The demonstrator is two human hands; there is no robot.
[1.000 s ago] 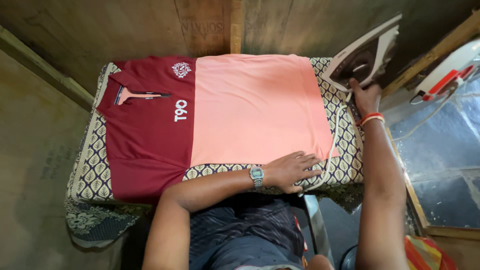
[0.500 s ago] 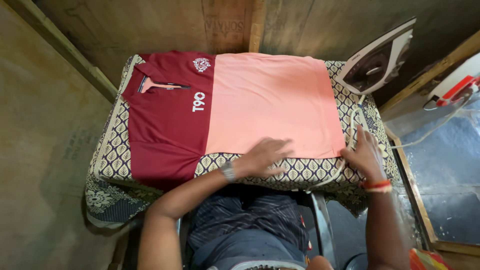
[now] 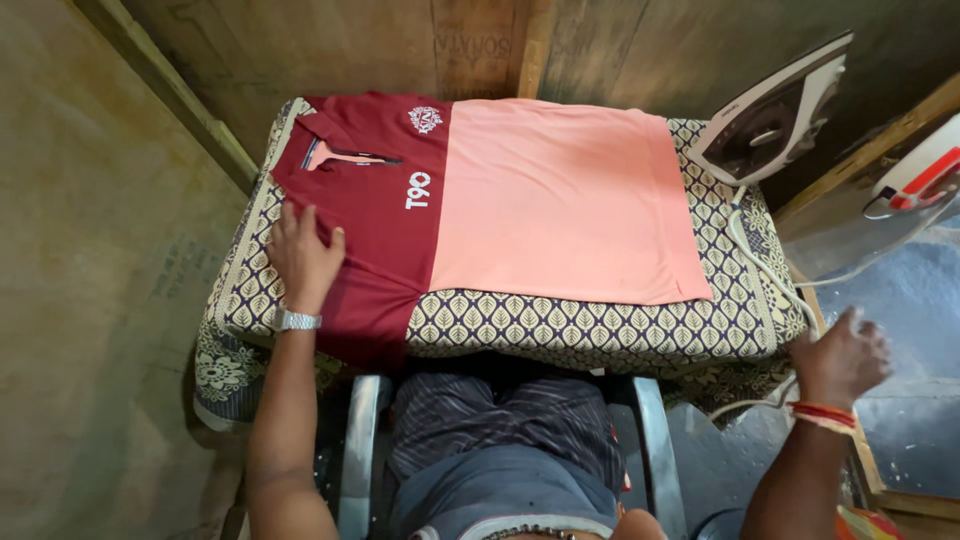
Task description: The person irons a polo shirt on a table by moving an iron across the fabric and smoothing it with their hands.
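Note:
A maroon and salmon-pink polo shirt [image 3: 500, 190] lies flat on a padded ironing table with a patterned cover [image 3: 600, 325]. My left hand [image 3: 303, 258], with a wristwatch, presses flat on the maroon part near the shirt's left shoulder and sleeve. My right hand [image 3: 842, 355], wearing a red bangle, hangs in the air off the table's right end, fingers apart and holding nothing. A white electric iron [image 3: 775, 115] stands tilted on its heel at the table's far right corner, its cord [image 3: 748, 255] running down the right side.
A wooden wall stands behind the table and a plain wall at the left. At the right there is a clear plastic sheet [image 3: 900, 290] and a white and red object [image 3: 915, 180]. My legs and a metal chair frame [image 3: 355, 450] are under the near edge.
My left hand slid from the shirt's lower middle to the maroon left side. My right hand left the table's right edge and now hovers off it. The view shifted right.

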